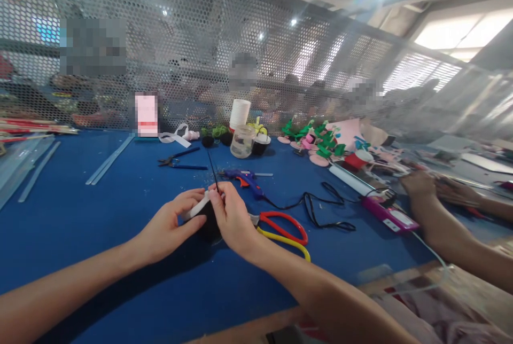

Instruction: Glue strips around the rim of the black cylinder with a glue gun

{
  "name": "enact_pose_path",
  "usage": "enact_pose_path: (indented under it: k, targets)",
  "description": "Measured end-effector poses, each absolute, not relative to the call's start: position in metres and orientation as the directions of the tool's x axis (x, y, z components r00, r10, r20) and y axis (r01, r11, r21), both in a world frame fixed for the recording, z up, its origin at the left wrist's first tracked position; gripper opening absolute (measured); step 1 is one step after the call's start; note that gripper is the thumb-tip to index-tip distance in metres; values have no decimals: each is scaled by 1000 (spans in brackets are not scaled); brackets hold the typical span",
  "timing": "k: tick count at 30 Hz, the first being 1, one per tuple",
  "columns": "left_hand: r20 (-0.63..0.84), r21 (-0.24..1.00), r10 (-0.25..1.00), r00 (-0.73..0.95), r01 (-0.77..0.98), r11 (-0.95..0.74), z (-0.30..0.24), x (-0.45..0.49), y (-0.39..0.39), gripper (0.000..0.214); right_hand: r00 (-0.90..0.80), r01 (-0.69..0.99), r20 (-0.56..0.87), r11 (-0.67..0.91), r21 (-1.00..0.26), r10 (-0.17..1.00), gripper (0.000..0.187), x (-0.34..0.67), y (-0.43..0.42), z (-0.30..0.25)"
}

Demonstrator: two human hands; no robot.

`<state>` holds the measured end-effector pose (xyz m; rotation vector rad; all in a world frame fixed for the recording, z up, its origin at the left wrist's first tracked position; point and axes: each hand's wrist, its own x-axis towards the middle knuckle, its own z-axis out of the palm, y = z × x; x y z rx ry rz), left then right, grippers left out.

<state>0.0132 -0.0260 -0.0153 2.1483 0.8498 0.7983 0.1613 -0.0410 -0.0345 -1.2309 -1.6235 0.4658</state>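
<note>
1. The person's left hand (172, 226) is curled around a small black round object (209, 226), thumb and fingers gripping its side. It rests low on the blue table (80, 216), near the front edge.
2. A white strip (198, 208) runs along the top of the black object, under the left fingertips.
3. The right hand (232, 218) covers the object's other side. Its thumb and forefinger pinch the lower end of a thin black stem (212, 169), which rises tilted towards the left.
4. Scissors (285, 233) with red and yellow handles lie just beside the right wrist.
5. Behind the hands lie a blue glue gun (245, 178), pliers (178, 160) and a clear jar (242, 141).
6. A black cord (320, 208) trails to the right.
7. At the far right, a co-worker's hand (419, 185) rests near a magenta box (389, 216).
8. Green and pink paper flowers (316, 141) stand farther back.
</note>
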Motion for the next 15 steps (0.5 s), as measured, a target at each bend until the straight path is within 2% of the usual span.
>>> enact_pose_path:
  k: [15]
  targets:
    - [311,751,683,661,270,-603,-16,9,-23,18,-6,486,472,415,-769,882,13,164,-40,-33]
